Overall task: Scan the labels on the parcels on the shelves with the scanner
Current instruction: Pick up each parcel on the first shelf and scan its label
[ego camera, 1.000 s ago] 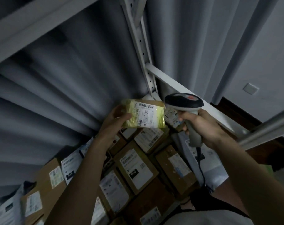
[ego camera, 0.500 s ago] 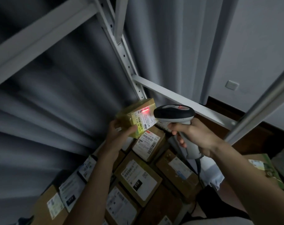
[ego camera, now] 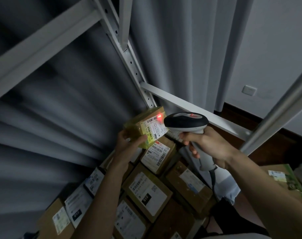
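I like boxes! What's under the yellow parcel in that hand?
Under the yellow parcel, held by the left hand, lie brown boxes with white labels. The arm hides some; the shelf below them can't be seen.

dim room | grey curtain (ego camera: 172, 49) centre and left | pale wall (ego camera: 276, 40) upper right with socket (ego camera: 249, 90) | dark skirting (ego camera: 284, 135) right

Boxes (ego camera: 146, 192) packed tight below, shelf post (ego camera: 129, 61) behind, open air above
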